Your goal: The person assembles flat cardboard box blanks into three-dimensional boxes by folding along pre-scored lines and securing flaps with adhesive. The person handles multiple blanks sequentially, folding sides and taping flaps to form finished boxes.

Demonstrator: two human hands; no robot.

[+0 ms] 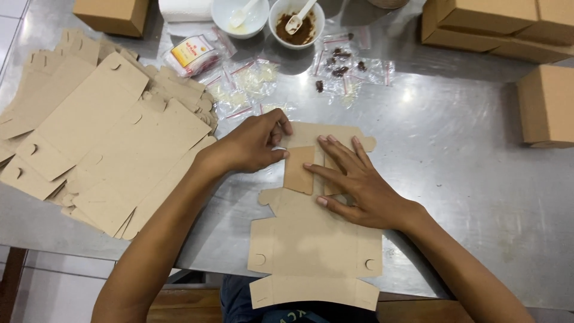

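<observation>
A flat brown cardboard box blank lies on the steel table in front of me, its near end hanging over the table's front edge. My left hand pinches a folded-up flap at the blank's far end. My right hand presses flat on the blank just right of that flap, fingers spread and pointing left.
A loose pile of flat blanks covers the table's left. Small clear bags of pale and dark bits lie at the back, behind them two white bowls with spoons. Folded boxes stand at right and back right.
</observation>
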